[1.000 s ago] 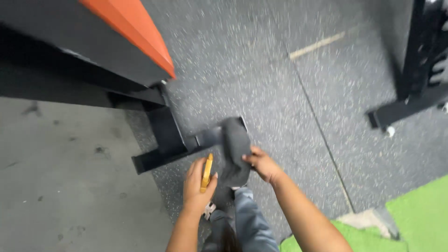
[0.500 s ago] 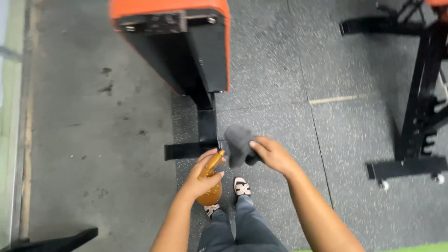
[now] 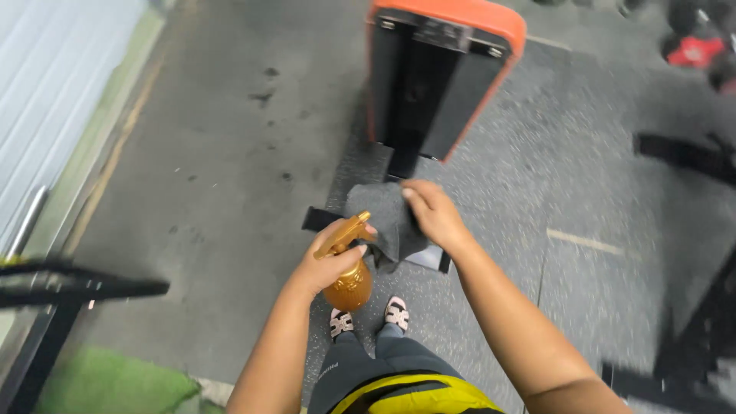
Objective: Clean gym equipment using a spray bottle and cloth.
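My left hand (image 3: 330, 264) grips an amber spray bottle (image 3: 349, 285) by its gold trigger head, nozzle pointing up and right. My right hand (image 3: 431, 215) holds a dark grey cloth (image 3: 381, 222) that hangs between the two hands, just right of the nozzle. Both hands hover above the black foot bar (image 3: 429, 259) of an orange-padded bench (image 3: 441, 73), which stands just beyond them. My feet in patterned sandals (image 3: 396, 313) are below the bottle.
Speckled rubber flooring (image 3: 583, 192) lies to the right, grey concrete (image 3: 207, 153) to the left. A black rack frame (image 3: 54, 299) stands at the lower left by green turf (image 3: 107, 383). More black frames (image 3: 682, 153) and weights (image 3: 694, 50) sit at the right.
The view has swung left, so the bench now sits right of centre. Both hands have risen slightly, and the cloth now hangs closer to the bottle's nozzle.
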